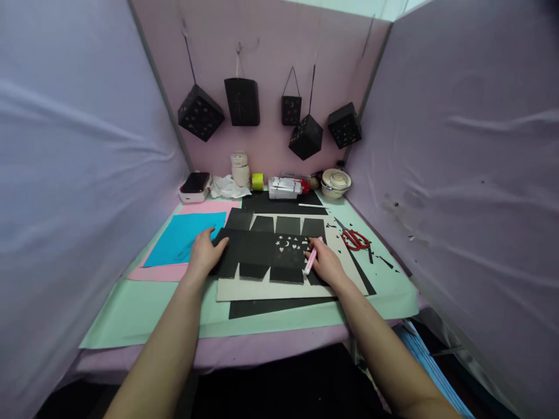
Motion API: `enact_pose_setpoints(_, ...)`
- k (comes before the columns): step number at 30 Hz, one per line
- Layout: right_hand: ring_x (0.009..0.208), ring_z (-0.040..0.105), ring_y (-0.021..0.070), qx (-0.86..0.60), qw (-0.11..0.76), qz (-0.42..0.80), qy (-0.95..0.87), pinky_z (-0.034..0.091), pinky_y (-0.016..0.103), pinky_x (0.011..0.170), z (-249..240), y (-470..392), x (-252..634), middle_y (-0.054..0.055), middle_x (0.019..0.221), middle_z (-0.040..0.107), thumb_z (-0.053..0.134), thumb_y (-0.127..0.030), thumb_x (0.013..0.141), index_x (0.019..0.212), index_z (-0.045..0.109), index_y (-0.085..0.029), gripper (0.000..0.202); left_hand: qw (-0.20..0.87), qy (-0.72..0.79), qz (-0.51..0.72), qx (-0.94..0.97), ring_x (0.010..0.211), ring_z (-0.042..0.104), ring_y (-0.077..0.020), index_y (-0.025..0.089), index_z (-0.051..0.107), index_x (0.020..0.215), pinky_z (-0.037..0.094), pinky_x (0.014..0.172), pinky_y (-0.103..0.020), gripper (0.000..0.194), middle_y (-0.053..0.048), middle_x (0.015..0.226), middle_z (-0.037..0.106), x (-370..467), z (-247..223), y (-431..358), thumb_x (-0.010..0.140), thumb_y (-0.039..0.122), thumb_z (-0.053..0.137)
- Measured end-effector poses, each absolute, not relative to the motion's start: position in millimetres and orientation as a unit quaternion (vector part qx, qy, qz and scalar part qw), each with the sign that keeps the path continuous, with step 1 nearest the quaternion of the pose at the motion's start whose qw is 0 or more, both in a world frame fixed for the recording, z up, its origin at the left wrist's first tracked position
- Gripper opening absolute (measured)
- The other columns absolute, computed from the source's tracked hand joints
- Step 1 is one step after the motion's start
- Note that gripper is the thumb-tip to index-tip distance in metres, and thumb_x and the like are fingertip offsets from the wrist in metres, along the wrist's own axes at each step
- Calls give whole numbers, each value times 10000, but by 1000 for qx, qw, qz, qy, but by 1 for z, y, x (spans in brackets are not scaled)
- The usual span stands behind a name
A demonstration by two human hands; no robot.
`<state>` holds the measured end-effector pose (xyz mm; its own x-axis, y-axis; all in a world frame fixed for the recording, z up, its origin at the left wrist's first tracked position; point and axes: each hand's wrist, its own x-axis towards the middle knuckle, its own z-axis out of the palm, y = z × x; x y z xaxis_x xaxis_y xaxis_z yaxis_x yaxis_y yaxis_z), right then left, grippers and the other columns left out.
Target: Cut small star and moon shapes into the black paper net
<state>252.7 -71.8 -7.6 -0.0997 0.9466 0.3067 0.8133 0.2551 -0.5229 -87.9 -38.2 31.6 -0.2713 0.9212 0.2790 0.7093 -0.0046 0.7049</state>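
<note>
A black card template [251,247] with flaps along its long edges lies across the middle of the table. Small star, moon and heart shapes are cut through its right part and show pale. My left hand [205,253] grips the card's left end, thumb on top, some fingers hidden. In my right hand [325,262] is a slim pink pen-shaped craft knife [311,262], slanting down over the card near the cut shapes. Beneath the card is a pale board [262,292], with more black card [279,306] under it.
Red-handled scissors [356,239] and black scraps lie on the right. Blue sheets [174,235] lie on pink paper at left. Along the back stand a white bottle [240,173], yellow tape [257,181], a pen box [283,188] and bowls [335,185]. Several black lanterns [201,113] hang above.
</note>
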Motion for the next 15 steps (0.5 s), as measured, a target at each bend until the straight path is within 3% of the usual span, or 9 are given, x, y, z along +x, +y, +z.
enact_pose_setpoints(2,961,629,243,-599,305,113,-732,445,330,777,-8,-72,253,77,1097,668,562,-251,881,1071,557,-239,191,150,715,392,560,1236,505,-428,112,597,1202,353,1039,-585,556,-220,1223,621,-96,24,-38,728,380,711)
enact_pose_setpoints(5,918,634,243,-597,315,117,-728,449,333,757,-9,-72,253,71,1065,670,558,-255,872,1091,558,-239,219,179,714,403,544,1156,584,-380,144,577,1253,430,991,-516,630,-183,1190,649,-100,17,-40,693,369,761)
enact_pose_setpoints(11,942,634,246,-591,351,126,-715,466,355,802,-14,-69,253,65,1061,669,556,-254,844,1116,559,-244,272,259,662,479,515,855,704,-267,177,466,1382,572,700,-372,756,-127,1034,710,-106,18,-41,696,287,764)
enact_pose_setpoints(15,1111,576,282,-610,407,120,-670,437,413,931,-17,-66,257,113,1183,620,539,-319,848,1151,513,-215,321,280,572,564,526,884,705,-247,215,452,1406,582,735,-351,761,-81,995,725,-102,28,-46,708,283,746)
